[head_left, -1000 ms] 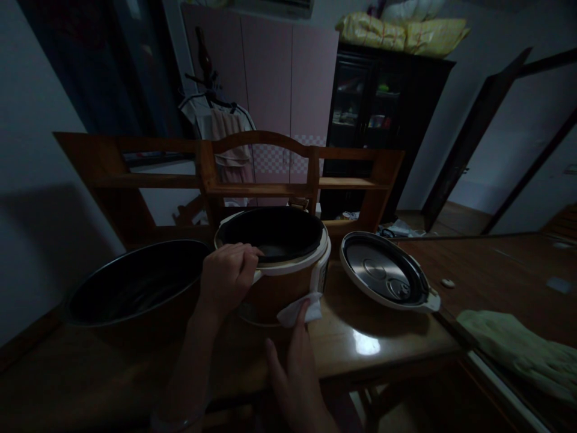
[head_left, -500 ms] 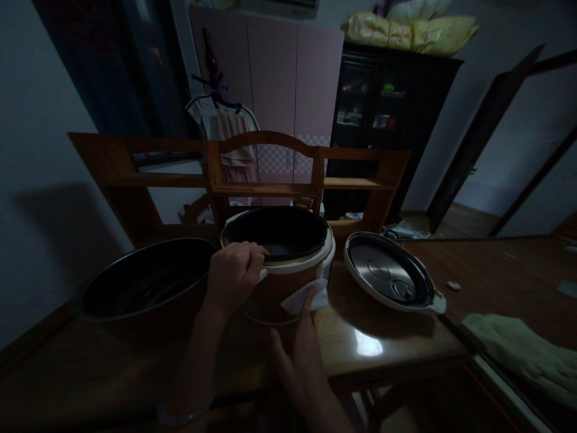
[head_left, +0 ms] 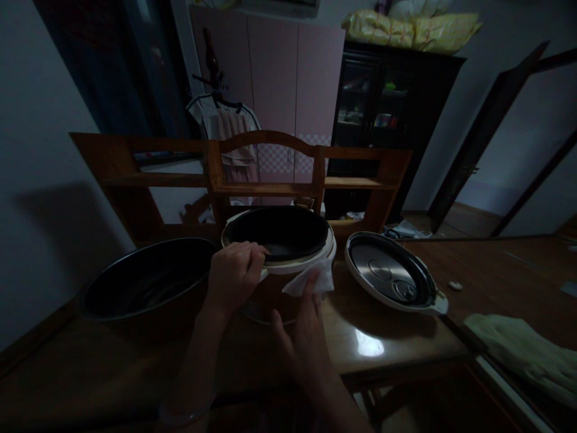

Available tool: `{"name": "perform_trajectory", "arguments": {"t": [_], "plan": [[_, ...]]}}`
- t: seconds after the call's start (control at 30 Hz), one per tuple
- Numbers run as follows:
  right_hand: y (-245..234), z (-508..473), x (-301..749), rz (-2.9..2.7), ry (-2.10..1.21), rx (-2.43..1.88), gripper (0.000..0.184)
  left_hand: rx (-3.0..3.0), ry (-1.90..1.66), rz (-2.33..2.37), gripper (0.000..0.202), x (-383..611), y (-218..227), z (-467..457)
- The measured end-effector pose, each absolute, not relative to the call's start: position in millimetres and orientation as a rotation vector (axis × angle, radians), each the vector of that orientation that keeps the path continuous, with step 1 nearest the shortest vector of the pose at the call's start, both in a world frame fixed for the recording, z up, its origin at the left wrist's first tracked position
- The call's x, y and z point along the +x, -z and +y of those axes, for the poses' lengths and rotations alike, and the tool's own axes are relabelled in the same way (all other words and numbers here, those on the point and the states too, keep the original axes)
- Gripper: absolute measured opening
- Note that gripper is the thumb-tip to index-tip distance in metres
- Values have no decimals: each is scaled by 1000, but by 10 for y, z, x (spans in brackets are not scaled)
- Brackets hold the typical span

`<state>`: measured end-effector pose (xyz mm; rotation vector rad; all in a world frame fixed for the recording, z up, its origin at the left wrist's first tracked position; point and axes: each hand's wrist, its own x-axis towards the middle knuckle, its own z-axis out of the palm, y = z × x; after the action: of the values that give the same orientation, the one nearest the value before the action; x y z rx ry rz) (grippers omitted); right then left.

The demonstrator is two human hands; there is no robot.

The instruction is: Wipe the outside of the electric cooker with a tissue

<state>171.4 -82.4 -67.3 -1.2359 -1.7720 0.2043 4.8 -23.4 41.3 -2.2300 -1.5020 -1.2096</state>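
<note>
A rice cooker (head_left: pixel 288 264) with an orange body and a white rim stands open on the wooden table (head_left: pixel 387 340). My left hand (head_left: pixel 234 273) is closed over its near left rim. My right hand (head_left: pixel 302 328) presses a white tissue (head_left: pixel 311 279) flat against the cooker's front wall, just under the rim, fingers stretched up. The cooker's lid (head_left: pixel 391 272) lies upside down to the right, its metal inner face showing.
A large dark metal bowl (head_left: pixel 144 282) sits to the left of the cooker. A wooden shelf rack (head_left: pixel 265 180) stands behind. A green cloth (head_left: pixel 523 355) lies at the far right. A small pale object (head_left: pixel 455 285) lies beyond the lid.
My right hand has slid the tissue up the cooker's front wall, from near its base to just under the rim. My left hand stays on the rim.
</note>
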Motion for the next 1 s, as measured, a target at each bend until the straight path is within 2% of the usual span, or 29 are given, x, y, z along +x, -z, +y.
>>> {"name": "perform_trajectory", "arguments": {"t": [0.5,0.83,1.0], "plan": [[1076,-938,1835,-1854,-289,-1262,98,-2219,1204,-1483,48,56,-427,-250],[1188,-1059,1710,-1766,-357,-1307,92,-2222,1190,-1483,49,54,-442,-253],[1252,-1106,1632,-1724,-390,-1310,95,-2217,1186,-1495,48,54,-434,-248]]}}
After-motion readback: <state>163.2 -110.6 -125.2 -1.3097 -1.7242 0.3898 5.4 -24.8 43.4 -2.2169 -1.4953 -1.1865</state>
